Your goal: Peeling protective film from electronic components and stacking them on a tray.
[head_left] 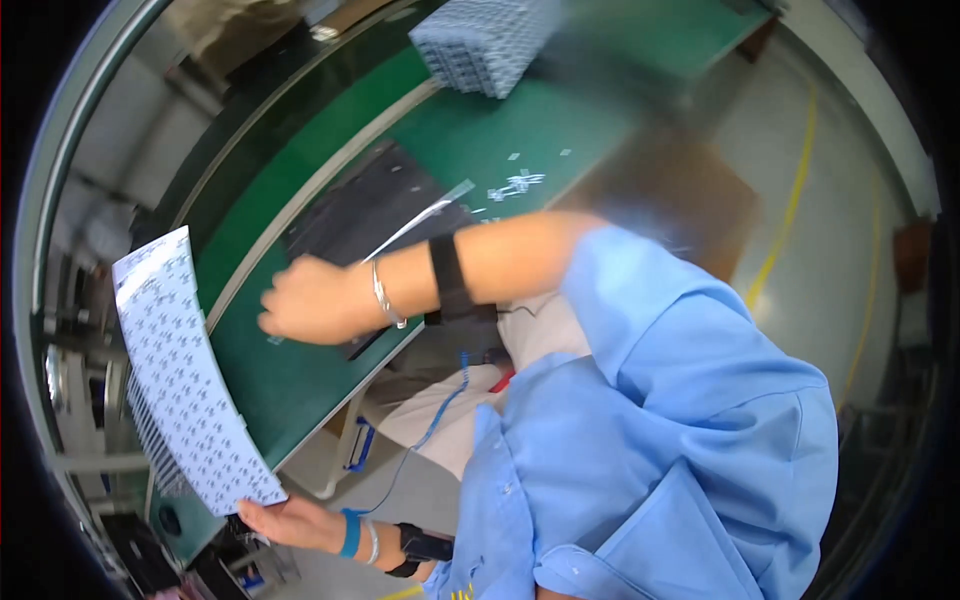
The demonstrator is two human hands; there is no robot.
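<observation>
The fingers of my left hand (285, 520) are closed on the near end of the white sheet (195, 390), which carries a repeated small dark print. The sheet is at the left of the scene, bowed along its length, extending from my grip toward the far left; its right edge overlaps the view of the green counter (300, 400).

My right hand (315, 300) is over the counter, right of the sheet and apart from it. Its fingers are curled inward; I cannot tell whether they grip anything.

A dark flat panel (350, 205) lies on the counter beyond my right hand. A thin pale strip (415, 220) crosses its right part. Small white pieces (515, 187) are scattered farther right. A pale patterned block (485, 45) occupies the far part of the counter.

A blue band (350, 533) encircles my left wrist; a blue cord (430, 425) hangs below the counter. My right forearm carries a black strap (450, 275) and a silver bracelet (381, 290).
</observation>
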